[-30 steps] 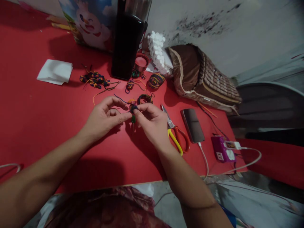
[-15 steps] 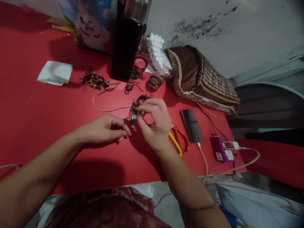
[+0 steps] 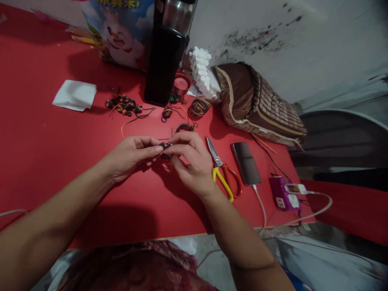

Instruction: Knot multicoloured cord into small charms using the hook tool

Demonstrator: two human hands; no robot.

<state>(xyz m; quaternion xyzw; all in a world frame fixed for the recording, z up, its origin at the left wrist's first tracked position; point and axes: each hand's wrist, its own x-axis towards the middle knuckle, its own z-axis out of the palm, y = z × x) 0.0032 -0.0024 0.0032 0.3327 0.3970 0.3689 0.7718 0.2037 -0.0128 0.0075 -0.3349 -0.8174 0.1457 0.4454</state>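
Between hands (image 3: 130, 157), small rounded knotted piece (image 3: 165, 149), orange-flecked, probably yarn.

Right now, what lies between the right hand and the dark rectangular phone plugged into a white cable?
The head view shows yellow-and-red-handled metal scissors lying on the red tabletop between the right hand and the dark phone.

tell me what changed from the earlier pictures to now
Since half a second ago, the left hand has moved up and now pinches the knotted cord piece along with the right hand. The green part below it no longer shows. The scissors and plugged-in phone stayed put.
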